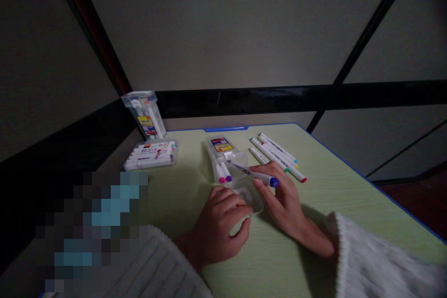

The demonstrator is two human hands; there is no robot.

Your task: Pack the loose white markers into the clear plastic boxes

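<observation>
A white marker with a dark blue cap (262, 178) lies slanted between the thumb and fingers of my right hand (282, 198). Its far end points at the mouth of a clear plastic marker case (213, 154), which lies on its back with a yellow and dark label. Two markers, capped pink (222, 179) and purple (228, 178), sit inside that case. The case's lid (256, 199) hangs folded open toward me. My left hand (223, 221) is curled over it, thumb and forefinger closed at its near edge. Part of the lid is hidden behind the left hand.
Several loose white markers (275, 152) with coloured caps lie right of the case. At the back left, a filled clear case (146, 116) stands upright behind a flat marker box (152, 154). The pale green table (188, 214) has a blue edge, with panelled walls beyond.
</observation>
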